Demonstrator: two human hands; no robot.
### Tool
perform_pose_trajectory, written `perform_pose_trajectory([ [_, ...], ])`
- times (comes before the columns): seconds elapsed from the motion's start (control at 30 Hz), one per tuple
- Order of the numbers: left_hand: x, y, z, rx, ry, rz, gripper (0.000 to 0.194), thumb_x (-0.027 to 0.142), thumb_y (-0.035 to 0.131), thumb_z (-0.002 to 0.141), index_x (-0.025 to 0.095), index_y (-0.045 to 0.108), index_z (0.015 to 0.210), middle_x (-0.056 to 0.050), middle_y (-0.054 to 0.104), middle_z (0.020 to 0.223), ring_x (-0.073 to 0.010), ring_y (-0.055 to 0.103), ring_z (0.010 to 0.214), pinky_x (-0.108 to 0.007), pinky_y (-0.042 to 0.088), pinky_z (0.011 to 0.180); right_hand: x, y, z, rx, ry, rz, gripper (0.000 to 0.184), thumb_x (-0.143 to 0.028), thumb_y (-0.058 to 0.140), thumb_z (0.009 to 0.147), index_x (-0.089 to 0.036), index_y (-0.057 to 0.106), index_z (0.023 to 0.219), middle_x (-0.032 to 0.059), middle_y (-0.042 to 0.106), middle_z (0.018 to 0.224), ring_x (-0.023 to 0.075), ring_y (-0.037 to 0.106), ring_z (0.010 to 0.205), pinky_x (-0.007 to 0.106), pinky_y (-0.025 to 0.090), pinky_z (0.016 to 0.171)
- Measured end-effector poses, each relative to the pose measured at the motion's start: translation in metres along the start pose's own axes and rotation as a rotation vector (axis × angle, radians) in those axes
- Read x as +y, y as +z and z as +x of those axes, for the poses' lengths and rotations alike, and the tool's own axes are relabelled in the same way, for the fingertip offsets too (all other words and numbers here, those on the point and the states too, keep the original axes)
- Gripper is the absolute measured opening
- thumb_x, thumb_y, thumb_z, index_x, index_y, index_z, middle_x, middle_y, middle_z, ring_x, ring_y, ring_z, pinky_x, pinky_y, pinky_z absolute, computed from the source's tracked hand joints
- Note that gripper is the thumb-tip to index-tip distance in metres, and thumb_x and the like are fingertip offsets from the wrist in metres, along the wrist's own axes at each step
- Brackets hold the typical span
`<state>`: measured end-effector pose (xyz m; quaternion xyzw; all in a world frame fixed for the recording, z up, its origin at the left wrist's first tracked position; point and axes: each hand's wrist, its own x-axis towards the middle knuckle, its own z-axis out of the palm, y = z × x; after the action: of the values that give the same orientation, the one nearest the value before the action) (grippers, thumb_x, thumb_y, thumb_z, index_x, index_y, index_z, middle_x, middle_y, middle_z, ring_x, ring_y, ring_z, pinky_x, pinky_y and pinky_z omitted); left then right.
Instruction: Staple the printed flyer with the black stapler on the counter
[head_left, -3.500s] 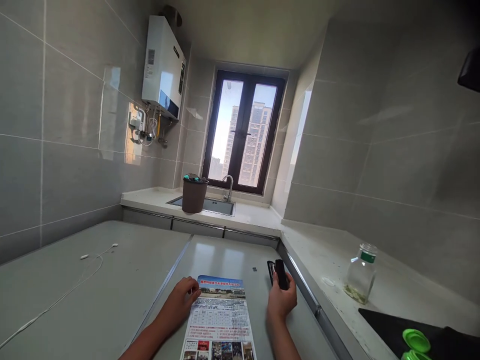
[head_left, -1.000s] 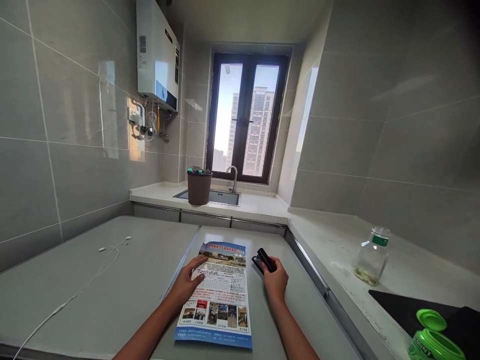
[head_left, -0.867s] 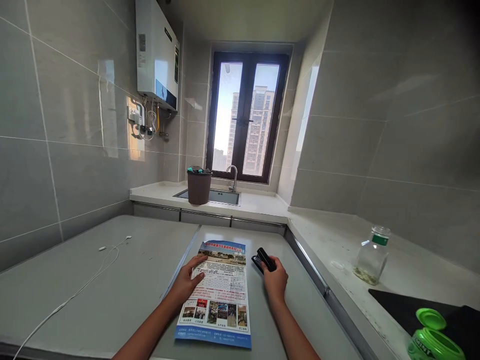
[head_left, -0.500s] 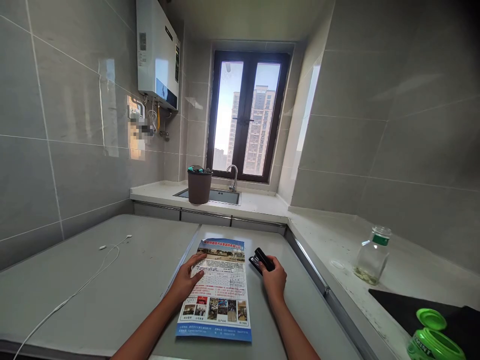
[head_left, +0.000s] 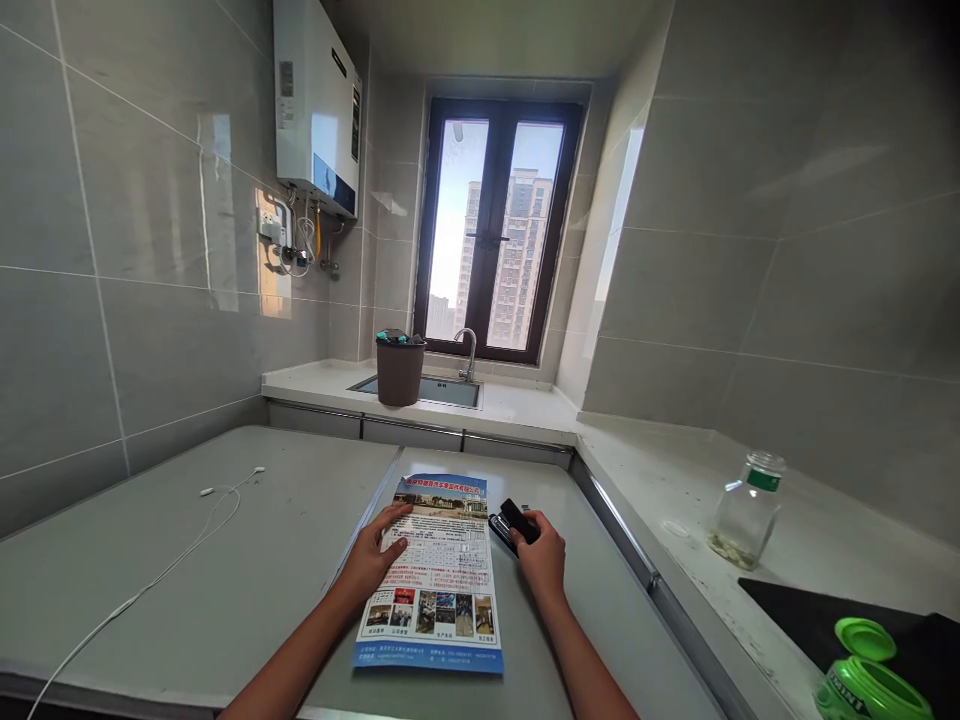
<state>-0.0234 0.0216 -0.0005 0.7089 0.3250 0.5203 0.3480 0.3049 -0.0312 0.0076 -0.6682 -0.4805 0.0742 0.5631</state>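
A printed colour flyer lies flat on the grey table top in front of me. My left hand rests on the flyer's left side, fingers stretched out flat. My right hand is closed round a small black stapler, which points toward the flyer's right edge and sits just beside it, near the upper right part of the sheet.
A white earphone cable trails across the table at left. On the right counter stand a glass jar and a green-lidded tub on a black surface. At the back are a sink with a tap, a brown bin and a window.
My right hand has slid the stapler left, from the open table toward the flyer's right edge. My left hand stays flat on the flyer. Earlier the view tilted downward.
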Motion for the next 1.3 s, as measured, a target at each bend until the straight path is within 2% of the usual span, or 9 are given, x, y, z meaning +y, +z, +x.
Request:
perform_pose_trajectory([
  [0.13,0.001,0.000,0.000,0.006,0.012,-0.014,0.054,0.047,0.073,0.083,0.022,0.068,0.131,-0.014,0.060,0.144,-0.0339,0.051,0.138,-0.049,0.038,0.118,0.001,0.001,-0.001,-0.066,-0.037,-0.023,0.037,-0.034,0.062,0.070,-0.023,0.068,0.105,0.0080,0.076,0.105,0.0306,0.070,0.098,0.038,0.051,0.087],
  [0.33,0.000,0.000,0.000,0.018,0.021,-0.015,0.051,0.043,0.073,0.083,0.023,0.069,0.130,-0.013,0.062,0.141,-0.0332,0.054,0.136,-0.049,0.040,0.117,0.003,0.002,-0.002,-0.104,-0.077,-0.146,0.036,-0.030,0.059,0.075,-0.025,0.066,0.110,0.0077,0.076,0.105,0.0310,0.070,0.101,0.039,0.050,0.090],
  [0.6,-0.007,0.000,-0.001,0.019,0.012,0.005,0.049,0.038,0.073,0.083,0.023,0.068,0.130,-0.013,0.060,0.143,-0.0318,0.053,0.136,-0.049,0.038,0.118,-0.004,-0.001,-0.004,-0.146,-0.131,-0.259,0.039,-0.025,0.059,0.078,-0.027,0.065,0.117,0.0067,0.074,0.117,0.0314,0.067,0.109,0.045,0.044,0.100],
  [0.83,-0.003,0.001,0.001,0.034,-0.011,0.025,0.052,0.042,0.073,0.081,0.022,0.070,0.128,-0.013,0.063,0.140,-0.0319,0.056,0.134,-0.048,0.039,0.117,-0.004,-0.002,-0.004,-0.175,-0.135,-0.255,0.040,-0.024,0.058,0.078,-0.027,0.065,0.118,0.0064,0.074,0.117,0.0323,0.067,0.109,0.047,0.041,0.101],
  [1.07,-0.005,0.001,0.000,0.039,-0.026,0.027,0.053,0.041,0.074,0.080,0.022,0.070,0.129,-0.014,0.061,0.143,-0.0319,0.053,0.137,-0.048,0.039,0.118,-0.006,-0.003,-0.005,-0.199,-0.141,-0.242,0.038,-0.025,0.058,0.078,-0.028,0.065,0.115,0.0046,0.075,0.112,0.0310,0.067,0.106,0.042,0.044,0.096],
  [1.13,-0.005,0.001,-0.001,0.045,-0.032,0.035,0.051,0.038,0.074,0.079,0.023,0.070,0.128,-0.013,0.062,0.142,-0.0320,0.053,0.137,-0.049,0.038,0.118,-0.007,-0.004,-0.004,-0.243,-0.156,-0.242,0.038,-0.025,0.058,0.077,-0.029,0.066,0.114,0.0040,0.075,0.112,0.0305,0.066,0.106,0.041,0.044,0.095],
  [1.3,-0.010,0.001,0.000,0.071,-0.052,0.063,0.050,0.030,0.071,0.076,0.022,0.072,0.125,-0.011,0.064,0.141,-0.0327,0.054,0.136,-0.050,0.036,0.119,-0.011,-0.010,-0.004,-0.465,-0.217,-0.247,0.038,-0.023,0.062,0.072,-0.029,0.068,0.109,0.0022,0.074,0.111,0.0286,0.064,0.106,0.038,0.043,0.095],
])
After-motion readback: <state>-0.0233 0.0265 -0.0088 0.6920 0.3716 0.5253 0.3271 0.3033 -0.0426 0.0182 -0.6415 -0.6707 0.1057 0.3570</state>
